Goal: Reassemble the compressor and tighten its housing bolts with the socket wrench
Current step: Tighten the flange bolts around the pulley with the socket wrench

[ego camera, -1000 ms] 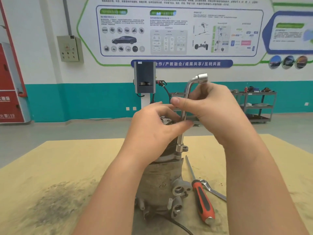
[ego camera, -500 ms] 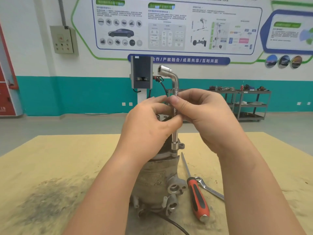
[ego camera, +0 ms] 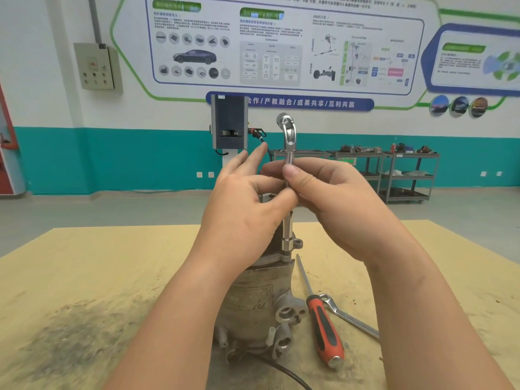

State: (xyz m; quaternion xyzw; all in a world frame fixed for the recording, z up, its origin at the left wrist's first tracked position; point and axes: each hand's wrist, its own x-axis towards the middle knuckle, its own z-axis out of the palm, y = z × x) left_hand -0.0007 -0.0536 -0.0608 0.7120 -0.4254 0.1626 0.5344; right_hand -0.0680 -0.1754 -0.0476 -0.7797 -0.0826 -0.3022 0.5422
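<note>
A grey metal compressor (ego camera: pixel 253 299) stands upright on the yellow table (ego camera: pixel 84 263), a black cable trailing from its base. An L-shaped socket wrench (ego camera: pixel 288 136) stands vertically, its lower socket end set on a housing bolt by the compressor's top flange. My right hand (ego camera: pixel 337 204) pinches the wrench shaft between thumb and fingers. My left hand (ego camera: pixel 247 209) touches the shaft with thumb and curled forefinger, its other fingers stretched out away from it. The top of the compressor is hidden behind both hands.
A red-and-black handled screwdriver (ego camera: pixel 323 327) lies right of the compressor, a flat silver spanner (ego camera: pixel 349 319) beside it. Dark grime stains the table at the left (ego camera: pixel 64 342). A grey stand-mounted unit (ego camera: pixel 229 125) and metal trolleys (ego camera: pixel 399 175) stand on the floor behind.
The wrench has turned on the bolt: its bent upper end swung from pointing right, to left, to facing toward me. My left fingers have spread out from the shaft.
</note>
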